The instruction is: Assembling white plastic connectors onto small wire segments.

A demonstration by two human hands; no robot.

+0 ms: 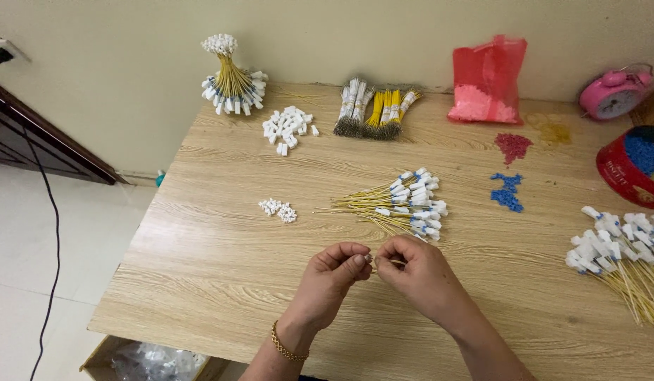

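Head view: left hand [334,271] pinches a small white connector [368,259], right hand [412,271] grips a yellow wire [396,262]; keep them aligned, I'd say. Finished wires [404,204] lie at twelve o'clock.

Landmark: the wire pile [397,204] at the centre of the table [221,275]. Both hands [380,271] meet just in front of it. A small heap of caps [278,209] lies to its left. Beads [507,190] lie to its right, the tin [627,169] beyond them. Wire bundles [376,107] lie behind it, the bag [488,81] behind and right.
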